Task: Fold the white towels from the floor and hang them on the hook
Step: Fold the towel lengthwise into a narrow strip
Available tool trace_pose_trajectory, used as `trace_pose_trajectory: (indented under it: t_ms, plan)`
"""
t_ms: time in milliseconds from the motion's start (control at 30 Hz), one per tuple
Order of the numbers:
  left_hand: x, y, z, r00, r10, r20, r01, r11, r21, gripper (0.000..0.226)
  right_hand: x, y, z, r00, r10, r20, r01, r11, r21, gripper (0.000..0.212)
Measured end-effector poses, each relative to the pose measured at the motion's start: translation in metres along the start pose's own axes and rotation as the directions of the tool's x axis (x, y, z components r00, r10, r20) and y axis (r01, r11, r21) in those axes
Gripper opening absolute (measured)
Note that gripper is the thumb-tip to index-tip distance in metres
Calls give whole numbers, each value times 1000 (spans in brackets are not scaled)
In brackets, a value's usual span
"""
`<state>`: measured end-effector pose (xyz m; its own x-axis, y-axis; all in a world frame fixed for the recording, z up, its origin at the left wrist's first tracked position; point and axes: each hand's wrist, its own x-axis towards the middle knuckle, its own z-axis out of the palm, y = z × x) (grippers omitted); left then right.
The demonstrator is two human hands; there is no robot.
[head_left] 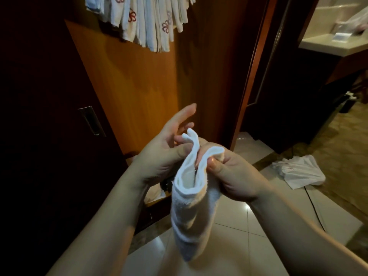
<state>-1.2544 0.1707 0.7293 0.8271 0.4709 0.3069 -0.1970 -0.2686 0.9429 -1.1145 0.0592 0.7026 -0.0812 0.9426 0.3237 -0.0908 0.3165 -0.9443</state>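
Note:
A small white towel [191, 208], folded over, hangs down between my two hands at the middle of the view. My right hand [233, 176] pinches its upper edge between thumb and fingers. My left hand [163, 152] pinches the towel's other top edge with its thumb while the index finger points up, straight. Several white towels with red flower marks [147, 22] hang in a row at the top, their hook hidden above the frame. More white towels [298, 172] lie crumpled on the floor at the right.
A wooden wardrobe door [129, 92] with a dark panel and recessed metal handle [91, 120] stands ahead on the left. A doorway on the right leads to a pale counter [334, 44]. Glossy floor tiles [249, 222] lie below, with a dark cable [316, 212] across them.

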Motion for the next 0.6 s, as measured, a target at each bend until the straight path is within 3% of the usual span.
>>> trace_pose_trajectory:
  t_ms: [67, 167, 233, 333, 433, 533, 600]
  plan:
    - [2, -4, -3, 998, -55, -8, 55, 998, 30, 103, -2, -6, -1, 999, -7, -40, 4, 998, -66, 18]
    - [6, -11, -7, 988, -154, -2, 154, 988, 23, 104, -2, -11, -4, 992, 27, -120, -49, 982, -182, 24]
    - [4, -14, -9, 984, -136, -119, 140, 990, 27, 86, -2, -14, -6, 979, 21, -204, -68, 972, -226, 33]
    - [-5, -9, -8, 952, 70, -297, -38, 993, 113, 45, 0, -16, -10, 955, -26, -297, -65, 954, -294, 42]
    - [-17, 7, -4, 958, 258, -125, -205, 921, 330, 30, 1, -22, -13, 945, -51, -323, -75, 928, -365, 44]
    - [-18, 19, -5, 977, 213, -11, -166, 794, 585, 20, 1, -28, -16, 956, -57, -287, -81, 892, -445, 42]
    - [-15, 26, -9, 981, 192, 37, -153, 637, 756, 22, 1, -32, -17, 960, -74, -270, -76, 861, -503, 34]
